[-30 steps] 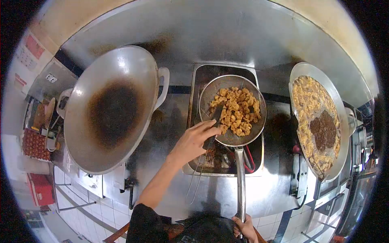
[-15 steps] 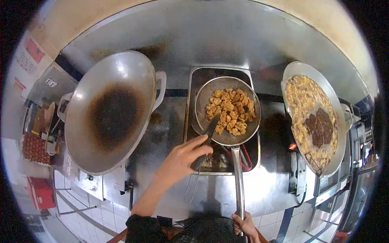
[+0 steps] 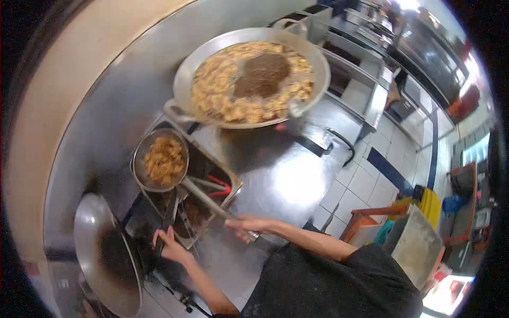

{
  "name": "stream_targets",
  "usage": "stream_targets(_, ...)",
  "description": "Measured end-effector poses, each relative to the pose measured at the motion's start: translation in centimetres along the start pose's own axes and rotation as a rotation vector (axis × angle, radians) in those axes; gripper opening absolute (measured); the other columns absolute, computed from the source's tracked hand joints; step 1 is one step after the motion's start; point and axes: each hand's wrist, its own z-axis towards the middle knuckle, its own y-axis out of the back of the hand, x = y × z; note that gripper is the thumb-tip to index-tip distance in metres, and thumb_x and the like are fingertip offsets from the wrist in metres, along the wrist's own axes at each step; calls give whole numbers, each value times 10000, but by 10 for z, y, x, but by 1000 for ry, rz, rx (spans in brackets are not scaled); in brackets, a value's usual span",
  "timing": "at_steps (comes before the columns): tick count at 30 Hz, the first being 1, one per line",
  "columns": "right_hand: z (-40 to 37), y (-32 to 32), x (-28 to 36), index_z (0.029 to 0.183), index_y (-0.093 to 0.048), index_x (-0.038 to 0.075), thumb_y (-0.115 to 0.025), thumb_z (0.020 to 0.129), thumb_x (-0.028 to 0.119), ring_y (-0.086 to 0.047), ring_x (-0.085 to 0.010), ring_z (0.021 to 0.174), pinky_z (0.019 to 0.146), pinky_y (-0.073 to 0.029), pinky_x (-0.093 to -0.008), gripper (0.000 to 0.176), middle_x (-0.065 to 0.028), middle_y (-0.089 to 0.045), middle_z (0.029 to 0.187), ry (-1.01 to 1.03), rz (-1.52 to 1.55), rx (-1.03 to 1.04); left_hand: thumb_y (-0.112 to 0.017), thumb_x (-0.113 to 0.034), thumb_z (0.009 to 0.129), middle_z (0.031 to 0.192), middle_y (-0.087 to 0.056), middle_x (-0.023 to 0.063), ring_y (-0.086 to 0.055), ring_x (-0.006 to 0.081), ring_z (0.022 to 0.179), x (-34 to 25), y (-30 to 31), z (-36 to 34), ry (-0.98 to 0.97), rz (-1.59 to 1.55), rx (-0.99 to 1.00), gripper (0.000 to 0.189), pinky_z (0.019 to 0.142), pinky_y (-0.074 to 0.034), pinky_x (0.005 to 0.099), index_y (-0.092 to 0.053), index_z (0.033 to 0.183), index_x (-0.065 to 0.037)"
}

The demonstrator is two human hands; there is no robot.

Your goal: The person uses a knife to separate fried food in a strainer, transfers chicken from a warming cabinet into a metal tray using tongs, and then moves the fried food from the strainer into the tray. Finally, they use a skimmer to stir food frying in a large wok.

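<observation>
My right hand point(image 3: 243, 228) is closed around the long metal handle of a mesh strainer point(image 3: 139, 168). Browned fried pieces point(image 3: 163, 160) lie in the strainer, which is over the far end of a rectangular metal tray point(image 3: 233, 188). In my left hand point(image 3: 172, 250) is a dark-handled utensil point(image 3: 170, 212), pointing up toward the strainer's near rim. The utensil's tip is blurred, so contact with the food cannot be made out. Red-handled tongs point(image 3: 220, 186) lie in the tray beside the strainer's handle.
A large wok point(image 3: 183, 79) holds bubbling oil with frying pieces around a dark patch. Another wok point(image 3: 90, 233), dark inside, stands at lower left. An orange-framed cart point(image 3: 371, 211) and a yellow container point(image 3: 428, 204) are at right.
The view has turned right, bringing the frying wok to the top centre and the cart into sight. The utensil has drawn back from the middle of the food to the strainer's near side.
</observation>
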Motion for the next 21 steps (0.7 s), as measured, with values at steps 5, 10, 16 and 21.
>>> stream_targets(5,-79,93,-46,1104,-546,2,-446,991,526,-605,-154,716,702,-527,-307,545,-72,-615,899,143,90,-89,-547,-262,994,950,-576,130,-631,228,765,-107,-66,-122,-19,46,55,296,768,-583,348,-494,1061,21)
stream_targets(10,-277,225,-146,1026,-589,21,-564,935,399,-658,-260,784,708,-519,-396,389,-139,-670,851,145,-646,-804,-594,-190,956,918,-597,129,-625,170,652,-140,-162,-309,287,112,438,213,633,-582,259,-535,1051,-8)
stream_targets(16,-498,334,-210,1033,-621,56,-583,899,337,-663,-349,837,752,-515,-446,314,-157,-688,845,-90,-601,-1196,-594,-170,949,1019,-589,165,-649,244,913,-6,-270,-473,615,-271,385,292,825,-584,317,-501,1119,49)
stream_targets(21,-565,424,-207,1048,-635,123,-577,905,367,-672,-377,850,762,-524,-457,289,-164,-706,868,166,-469,-1221,-592,-223,955,1167,-567,212,-573,321,1123,79,-310,-536,278,72,448,593,1052,-428,365,-285,1291,157)
